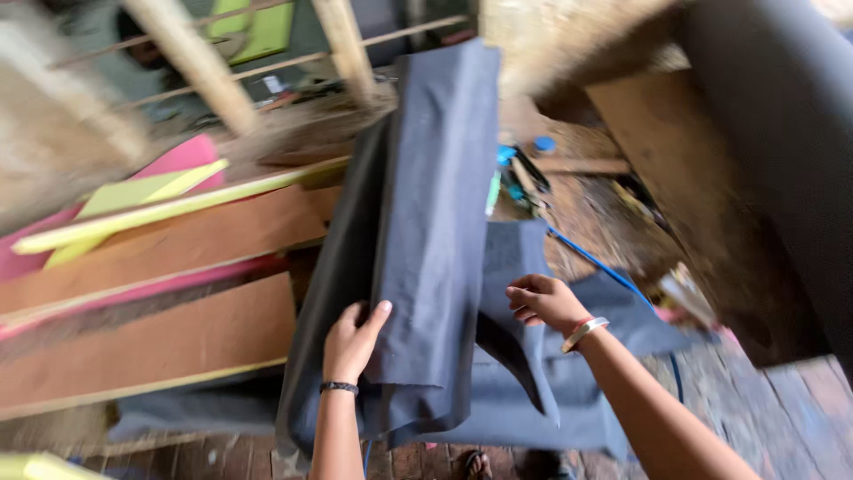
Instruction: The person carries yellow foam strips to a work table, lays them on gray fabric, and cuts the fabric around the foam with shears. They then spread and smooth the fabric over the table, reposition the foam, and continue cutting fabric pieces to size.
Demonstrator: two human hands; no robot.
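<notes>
Nearest the camera, the left hand (353,338) clamps the hanging fold of dark grey cloth (426,222), thumb over the front, a black band on the wrist. Beside it, the right hand (544,300), with a red and white bangle, pinches a lower layer of the same cloth, fingers curled tight. The cloth hangs over the wooden floor (782,409), its upper end reaching up past the planks. Left of it, brown boards (142,342) lie stacked with pink and yellow-green edges. A blue cable (604,267) trails to the right. Farther off, tools (520,173) lie blurred on the worktop (586,209), with pale wooden poles (191,58) beyond.
</notes>
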